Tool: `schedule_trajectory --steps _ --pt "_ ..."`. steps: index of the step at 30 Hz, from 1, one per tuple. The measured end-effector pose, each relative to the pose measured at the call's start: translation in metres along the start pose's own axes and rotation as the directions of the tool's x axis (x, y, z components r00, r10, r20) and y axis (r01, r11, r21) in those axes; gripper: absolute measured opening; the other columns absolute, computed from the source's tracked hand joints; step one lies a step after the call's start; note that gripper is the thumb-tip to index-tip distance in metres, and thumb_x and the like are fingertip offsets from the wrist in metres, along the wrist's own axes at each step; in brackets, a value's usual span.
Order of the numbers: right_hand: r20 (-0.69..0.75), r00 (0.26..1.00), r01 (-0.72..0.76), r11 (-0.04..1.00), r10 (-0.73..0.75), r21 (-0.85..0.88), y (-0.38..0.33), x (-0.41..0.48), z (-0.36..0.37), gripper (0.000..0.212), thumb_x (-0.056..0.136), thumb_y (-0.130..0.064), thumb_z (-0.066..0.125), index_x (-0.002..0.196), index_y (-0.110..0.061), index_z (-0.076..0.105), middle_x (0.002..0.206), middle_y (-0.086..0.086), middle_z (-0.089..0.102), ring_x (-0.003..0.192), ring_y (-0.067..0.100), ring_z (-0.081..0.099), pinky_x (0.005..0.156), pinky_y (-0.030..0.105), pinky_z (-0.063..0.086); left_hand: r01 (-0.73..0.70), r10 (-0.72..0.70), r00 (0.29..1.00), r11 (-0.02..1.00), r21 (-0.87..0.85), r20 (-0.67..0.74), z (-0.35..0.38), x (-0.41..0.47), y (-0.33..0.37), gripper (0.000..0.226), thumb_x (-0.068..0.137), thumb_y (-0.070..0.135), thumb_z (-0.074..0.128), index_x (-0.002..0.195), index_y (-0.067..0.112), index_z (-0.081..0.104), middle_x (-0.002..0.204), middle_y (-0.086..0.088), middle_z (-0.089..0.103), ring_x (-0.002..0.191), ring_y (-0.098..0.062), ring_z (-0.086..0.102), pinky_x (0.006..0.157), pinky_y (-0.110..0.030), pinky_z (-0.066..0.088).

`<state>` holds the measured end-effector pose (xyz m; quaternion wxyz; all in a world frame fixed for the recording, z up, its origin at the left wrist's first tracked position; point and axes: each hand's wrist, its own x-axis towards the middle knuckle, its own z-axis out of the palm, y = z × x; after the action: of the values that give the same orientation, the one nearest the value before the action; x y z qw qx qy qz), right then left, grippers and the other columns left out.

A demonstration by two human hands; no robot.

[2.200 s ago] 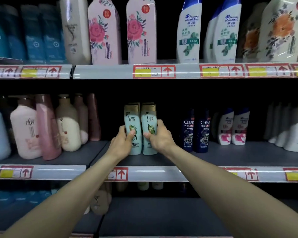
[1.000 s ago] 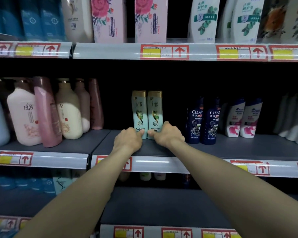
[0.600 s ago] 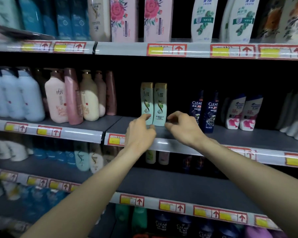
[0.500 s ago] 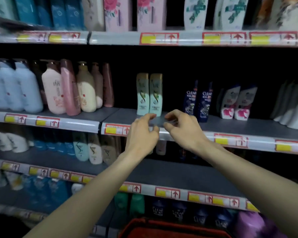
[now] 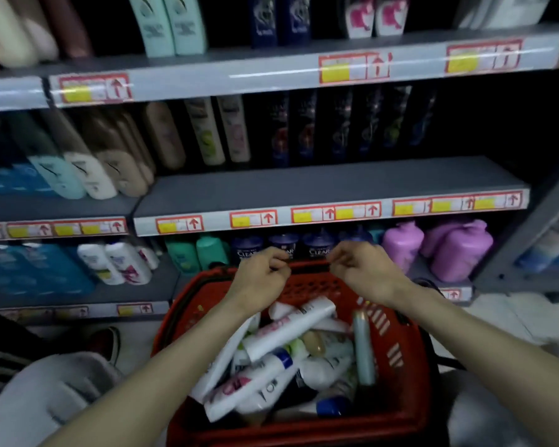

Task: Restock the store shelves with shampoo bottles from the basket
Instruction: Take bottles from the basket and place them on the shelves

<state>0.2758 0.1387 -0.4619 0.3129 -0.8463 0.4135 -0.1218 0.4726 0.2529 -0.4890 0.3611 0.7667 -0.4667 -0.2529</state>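
The person is holding both hands over the red basket (image 5: 307,287), the left hand (image 5: 260,279) and the right hand (image 5: 360,272) each with fingers loosely curled and gripping nothing. The shampoo bottles (image 5: 288,330) are lying criss-crossed in a heap inside it. Pulling one from underneath is likely to drag its neighbours along and spill them, and a hurried grab may be slipping on a smooth bottle.

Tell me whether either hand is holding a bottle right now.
No, the left hand and right hand hang empty, fingers loosely curled, above the red basket.
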Motion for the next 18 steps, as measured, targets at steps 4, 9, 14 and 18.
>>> schedule_trajectory --steps 4,9,14,18 --pt "0.065 0.992 -0.105 0.99 0.111 -0.096 0.036 -0.001 0.005 0.014 0.085 -0.021 0.066 0.093 -0.029 0.073 0.092 -0.005 0.077 0.096 0.017 0.072 0.08 0.022 0.05 0.019 -0.03 0.989 0.997 0.077 0.148 0.028 -0.006 -0.019 0.025 0.099 0.02 0.058 0.12 0.023 0.071 0.095 0.015 0.073 0.081 0.002 0.068 0.065 -0.012 0.047" --pt "0.129 0.956 -0.226 0.94 0.265 -0.257 0.06 0.001 0.027 0.025 0.084 -0.03 0.064 0.092 -0.008 0.074 0.1 0.02 0.074 0.098 0.037 0.07 0.07 0.028 0.043 -0.119 -0.012 0.921 0.943 0.311 0.39 0.065 -0.012 -0.03 0.039 0.092 0.029 0.065 0.131 0.025 0.065 0.123 0.001 0.071 0.111 -0.016 0.066 0.092 -0.03 0.054" --pt "0.17 0.9 -0.346 0.894 0.402 -0.283 0.073 0.003 0.053 0.036 0.087 -0.029 0.064 0.114 -0.005 0.068 0.122 0.021 0.066 0.112 0.039 0.066 0.087 0.034 0.052 -0.455 0.11 0.803 0.748 0.483 0.585 0.091 -0.015 -0.047 0.036 0.093 0.029 0.056 0.128 0.02 0.059 0.126 -0.003 0.063 0.12 -0.024 0.057 0.098 -0.037 0.05" --pt "0.186 0.88 -0.362 0.871 0.437 -0.333 0.074 -0.001 0.074 0.051 0.091 -0.047 0.067 0.119 -0.004 0.066 0.124 0.02 0.066 0.116 0.04 0.064 0.095 0.038 0.053 -0.657 0.169 0.721 0.472 0.587 0.672 0.102 -0.021 -0.056 0.053 0.093 0.025 0.057 0.145 0.022 0.045 0.144 -0.001 0.05 0.134 -0.024 0.038 0.112 -0.039 0.031"
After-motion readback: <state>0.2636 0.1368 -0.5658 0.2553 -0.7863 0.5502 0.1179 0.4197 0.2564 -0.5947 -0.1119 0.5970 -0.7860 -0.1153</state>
